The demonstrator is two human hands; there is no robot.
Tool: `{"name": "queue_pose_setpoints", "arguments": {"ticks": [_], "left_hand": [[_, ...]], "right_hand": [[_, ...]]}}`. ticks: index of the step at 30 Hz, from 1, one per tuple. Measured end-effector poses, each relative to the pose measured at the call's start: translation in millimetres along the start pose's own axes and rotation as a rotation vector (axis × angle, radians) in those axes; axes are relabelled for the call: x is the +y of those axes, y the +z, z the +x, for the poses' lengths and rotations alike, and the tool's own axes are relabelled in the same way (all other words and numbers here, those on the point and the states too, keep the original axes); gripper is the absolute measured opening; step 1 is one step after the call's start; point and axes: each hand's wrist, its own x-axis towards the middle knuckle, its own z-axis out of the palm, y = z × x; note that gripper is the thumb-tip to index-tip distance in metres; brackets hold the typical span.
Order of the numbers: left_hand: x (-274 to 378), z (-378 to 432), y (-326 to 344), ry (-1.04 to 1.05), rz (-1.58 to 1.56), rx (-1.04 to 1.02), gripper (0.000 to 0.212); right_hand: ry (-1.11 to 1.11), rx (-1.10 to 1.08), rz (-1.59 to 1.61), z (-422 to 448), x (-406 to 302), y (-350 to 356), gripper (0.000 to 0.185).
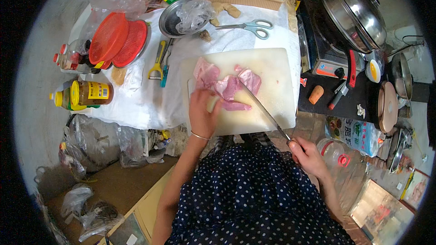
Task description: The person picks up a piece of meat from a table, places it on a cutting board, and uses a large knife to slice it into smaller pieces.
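Several pieces of raw pink meat (229, 87) lie on a pale plastic cutting board (272, 122) that reaches the table's near edge. My left hand (203, 109) holds the near left side of the meat, its fingers over the meat and partly blurred. A bangle circles that wrist. In my right hand (306, 153) is the handle of a long knife (264, 110). Its blade slants up and left across the board, with the tip at the meat between the middle and right pieces. A thin strip of meat (236, 106) lies nearest me.
Scissors (250, 26), a metal bowl (167, 23) with a plastic bag, and a yellow peeler (157, 63) lie around the board. Red baskets (109, 37) and jars (93, 93) stand left. To the right are a stove (327, 64), a lidded wok (354, 13) and another knife (338, 96).
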Motion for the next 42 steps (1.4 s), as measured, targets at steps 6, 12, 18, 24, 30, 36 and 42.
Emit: {"name": "queue_pose_setpoints", "arguments": {"ticks": [6,12,18,24,30,36,42], "left_hand": [[11,-13,17,0.211,0.251,-0.339,0.034],[-5,-27,-2,0.072,0.218,-0.317,0.029],[9,-18,-33,-0.330,-0.145,-0.216,0.034],[4,-50,-23,-0.377,-0.303,-0.254,0.026],[-7,-37,-17,-0.517,-0.231,-0.264,0.022],[-1,-32,17,-0.172,0.046,-0.228,0.019],[-6,-45,23,-0.527,-0.408,-0.115,0.015]], "right_hand": [[0.217,0.017,-0.024,2,1,-13,0.041],[0.138,0.095,-0.011,12,-1,-9,0.038],[0.101,0.075,0.005,8,7,-5,0.034],[0.082,0.063,0.024,0,-5,8,0.033],[0.054,-0.046,0.030,-3,1,21,0.033],[0.028,-0.086,0.043,-3,-2,30,0.032],[0.042,-0.044,0.084,-6,-5,28,0.030]]}}
